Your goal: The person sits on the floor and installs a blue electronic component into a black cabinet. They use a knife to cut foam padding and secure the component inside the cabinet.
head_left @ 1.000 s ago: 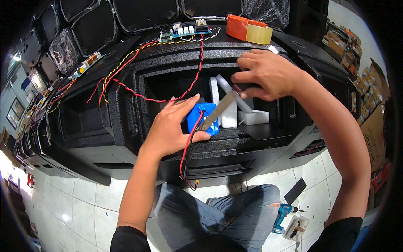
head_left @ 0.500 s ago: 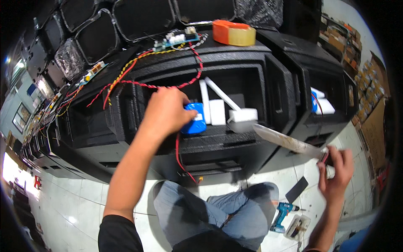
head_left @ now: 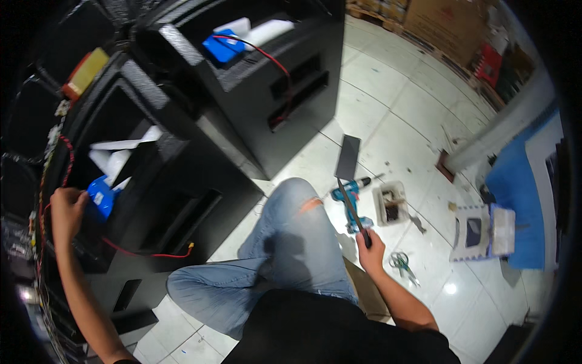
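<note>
My left hand (head_left: 66, 209) grips the near edge of a blue-wrapped battery pack (head_left: 101, 199), which sits in the opening of a black speaker-like cabinet (head_left: 188, 155). A red-and-black lead with a yellow connector (head_left: 191, 247) runs from the pack down the cabinet's front. White foam strips (head_left: 115, 159) lie beside the pack. My right hand (head_left: 371, 250) is closed round the dark handle of a knife (head_left: 350, 203). Its blade points away from me, over the cordless drill (head_left: 351, 206) on the floor.
A second black cabinet (head_left: 242, 103) holds another blue pack (head_left: 224, 47). On the floor are a dark flat slab (head_left: 348, 156), a small parts tray (head_left: 391, 203) and scissors (head_left: 403, 266). Tape (head_left: 85, 73) rests on the nearer cabinet. Cardboard boxes (head_left: 448, 27) stand at the far right.
The view has swung to the right. The knife has moved from beside the foam to over the floor tools, still in my right hand. My left hand stays at the battery pack.
</note>
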{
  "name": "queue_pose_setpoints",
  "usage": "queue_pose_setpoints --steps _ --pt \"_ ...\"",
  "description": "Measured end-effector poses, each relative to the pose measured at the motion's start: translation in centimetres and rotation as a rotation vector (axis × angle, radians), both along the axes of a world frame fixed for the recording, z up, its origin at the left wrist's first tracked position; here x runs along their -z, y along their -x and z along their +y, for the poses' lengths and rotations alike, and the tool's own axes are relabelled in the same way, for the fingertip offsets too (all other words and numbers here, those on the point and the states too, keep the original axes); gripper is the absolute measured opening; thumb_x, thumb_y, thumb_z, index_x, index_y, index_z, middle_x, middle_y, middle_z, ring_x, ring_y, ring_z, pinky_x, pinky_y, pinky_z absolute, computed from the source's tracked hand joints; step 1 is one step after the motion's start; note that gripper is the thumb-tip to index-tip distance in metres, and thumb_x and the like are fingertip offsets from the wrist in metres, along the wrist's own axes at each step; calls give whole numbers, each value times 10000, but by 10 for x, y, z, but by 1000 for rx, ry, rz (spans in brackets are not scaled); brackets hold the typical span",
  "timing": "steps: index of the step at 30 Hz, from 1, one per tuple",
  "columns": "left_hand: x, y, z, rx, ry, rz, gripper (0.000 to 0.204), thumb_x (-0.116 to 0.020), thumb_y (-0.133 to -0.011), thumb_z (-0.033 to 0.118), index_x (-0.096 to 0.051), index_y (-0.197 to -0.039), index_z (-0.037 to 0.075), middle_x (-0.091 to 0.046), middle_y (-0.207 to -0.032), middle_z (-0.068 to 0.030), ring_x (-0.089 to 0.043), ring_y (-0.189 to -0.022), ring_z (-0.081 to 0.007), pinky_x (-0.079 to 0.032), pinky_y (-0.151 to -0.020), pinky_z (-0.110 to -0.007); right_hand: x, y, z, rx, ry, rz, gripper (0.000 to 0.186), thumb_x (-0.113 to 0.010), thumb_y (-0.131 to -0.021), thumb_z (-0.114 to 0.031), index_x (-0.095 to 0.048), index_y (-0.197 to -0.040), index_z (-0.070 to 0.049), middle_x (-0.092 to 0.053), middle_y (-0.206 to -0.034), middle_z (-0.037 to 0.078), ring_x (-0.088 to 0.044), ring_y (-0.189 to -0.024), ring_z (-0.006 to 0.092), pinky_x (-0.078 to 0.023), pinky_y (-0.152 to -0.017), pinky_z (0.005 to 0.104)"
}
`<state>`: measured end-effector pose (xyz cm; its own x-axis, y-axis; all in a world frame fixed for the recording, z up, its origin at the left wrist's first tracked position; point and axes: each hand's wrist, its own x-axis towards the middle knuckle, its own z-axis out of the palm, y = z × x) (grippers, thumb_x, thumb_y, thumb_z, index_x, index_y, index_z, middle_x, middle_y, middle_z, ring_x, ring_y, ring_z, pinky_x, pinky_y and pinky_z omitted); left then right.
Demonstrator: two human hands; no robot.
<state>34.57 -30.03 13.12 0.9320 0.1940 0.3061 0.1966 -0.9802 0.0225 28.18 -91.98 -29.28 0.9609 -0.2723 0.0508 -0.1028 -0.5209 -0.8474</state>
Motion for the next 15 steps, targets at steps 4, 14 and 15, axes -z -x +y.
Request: queue_pose_setpoints --steps 4,14,15 --pt "19 4 -30 -86 -201 -157 180 -684 -810 129 -694 -804 -51 -654 -748 -262 -662 -708 -414 -500 -650 -492 53 15 9 -112 84 27 289 -718 -926 -177 -694 -1126 31 -707 -971 190 -686 -900 314 -531 -823 415" --pt "41 7 -22 -85 -74 -322 146 -676 -898 81 -688 -862 -60 -698 -815 -260 -694 -804 -444 -550 -753 -496 86 -38 19 -138 -8 16 310 -661 -1015 -262 -667 -1093 38 -695 -878 117 -638 -783 198 -520 -746 352" --pt "42 11 -20 -73 -65 -331 145 -676 -900 78 -686 -861 -62 -699 -813 -257 -696 -799 -440 -549 -749 -487 82 -41 19 -151 45 15 320 -660 -1017 -268 -667 -1103 41 -697 -881 119 -639 -783 196 -520 -741 348"
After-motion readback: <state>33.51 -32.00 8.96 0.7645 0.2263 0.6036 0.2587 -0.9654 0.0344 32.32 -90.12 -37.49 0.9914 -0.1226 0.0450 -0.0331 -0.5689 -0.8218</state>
